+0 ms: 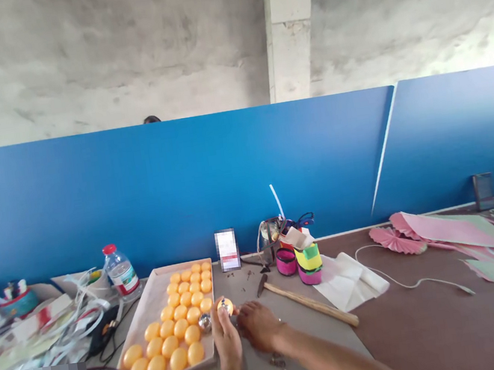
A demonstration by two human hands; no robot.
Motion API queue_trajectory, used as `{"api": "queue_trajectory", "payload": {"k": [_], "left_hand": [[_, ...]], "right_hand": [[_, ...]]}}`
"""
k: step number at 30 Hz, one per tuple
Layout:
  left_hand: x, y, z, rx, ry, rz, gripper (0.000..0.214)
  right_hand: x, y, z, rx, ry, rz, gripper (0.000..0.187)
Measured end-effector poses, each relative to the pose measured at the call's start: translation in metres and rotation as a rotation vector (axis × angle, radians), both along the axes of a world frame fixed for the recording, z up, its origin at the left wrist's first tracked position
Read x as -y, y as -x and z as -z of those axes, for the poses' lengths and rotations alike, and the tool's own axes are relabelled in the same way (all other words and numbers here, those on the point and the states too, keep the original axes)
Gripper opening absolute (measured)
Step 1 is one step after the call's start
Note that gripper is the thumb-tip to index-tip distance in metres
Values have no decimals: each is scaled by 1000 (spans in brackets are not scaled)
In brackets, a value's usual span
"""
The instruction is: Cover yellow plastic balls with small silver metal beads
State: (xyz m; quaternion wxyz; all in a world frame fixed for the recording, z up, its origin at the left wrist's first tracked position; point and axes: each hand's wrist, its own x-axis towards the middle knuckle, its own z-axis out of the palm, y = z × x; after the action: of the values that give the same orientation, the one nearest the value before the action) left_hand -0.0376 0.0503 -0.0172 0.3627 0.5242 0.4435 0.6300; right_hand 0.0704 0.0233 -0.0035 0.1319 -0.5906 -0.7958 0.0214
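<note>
- Left hand (227, 339) lay at the near right corner of the tray (152, 294), its grip clamped round one yellow ball (224, 305). The ball was held at the tray's edge, probably so both hands could get at it.
- Right hand (259, 326) sat at 3 o'clock of that ball, touching the left hand, fingers curled inward. Whether its grip pinched anything could not be told.
- The tray stretched toward 10 o'clock of the hands and carried rows of loose balls (185, 305). Its raised rim likely kept them from rolling off.
- A small shiny metal piece (205, 322) lay on the tray just at 9 o'clock of the held ball.
- A hammer (310, 304) lay flat on the bench (431, 337) at 2 o'clock of the right hand, head toward the tray, seemingly parked within easy reach.
- Small dark bits (277, 361) lay scattered at 6 o'clock of the right hand.
- A water bottle (122, 275) stood upright at 11 o'clock of the tray. Stacked coloured rolls (309, 263) stood at 1 o'clock of the hands, against the blue partition (182, 175).
</note>
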Motion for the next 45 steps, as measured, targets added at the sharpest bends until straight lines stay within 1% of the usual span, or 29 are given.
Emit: {"api": "queue_trajectory", "payload": {"k": [2,4,6,8,11,14,18,20,24,26,28,32,35,38,40,42,45], "left_hand": [[0,-1,-1,18,-3,21,49],[-2,-1,-1,17,-10,-1,49],[-4,0,1,25,-14,-20,48],[-7,2,3,31,-10,-32,46],[-8,5,5,16,-2,-21,43],[-7,5,4,7,3,5,43],[-4,1,1,17,0,24,46],[-3,1,0,9,-6,18,46],[-3,4,-2,-33,-39,-77,43],[-3,5,-2,-26,-24,-60,44],[-3,4,-2,-7,-4,-23,46],[-1,1,-3,3,5,15,47],[2,-1,-5,-17,-13,19,44],[4,0,-7,-53,-10,10,40],[5,1,-7,-72,-11,11,39],[6,1,-7,-74,-17,19,38],[6,0,-7,-75,-33,30,37]], "right_hand": [[7,-6,-2,56,71,-16,22],[12,-7,-5,31,29,-1,27],[14,-3,-7,-11,-42,-33,38],[16,5,-7,-30,-39,-96,44],[18,11,-5,-24,16,-149,43],[24,6,-3,-6,33,-115,45],[29,-4,-5,-3,8,-75,39],[25,-1,-7,-20,-15,-63,41],[6,15,-8,-34,-17,-50,56],[-2,20,-5,-16,14,-45,58],[-3,19,-2,1,40,-22,56],[13,3,-3,-5,78,55,51],[33,-12,-10,-74,67,49,51],[54,-22,-14,-141,30,33,59],[68,-26,-11,-139,64,23,64],[79,-28,-4,-118,140,18,73],[85,-26,5,-118,167,16,79]]}}
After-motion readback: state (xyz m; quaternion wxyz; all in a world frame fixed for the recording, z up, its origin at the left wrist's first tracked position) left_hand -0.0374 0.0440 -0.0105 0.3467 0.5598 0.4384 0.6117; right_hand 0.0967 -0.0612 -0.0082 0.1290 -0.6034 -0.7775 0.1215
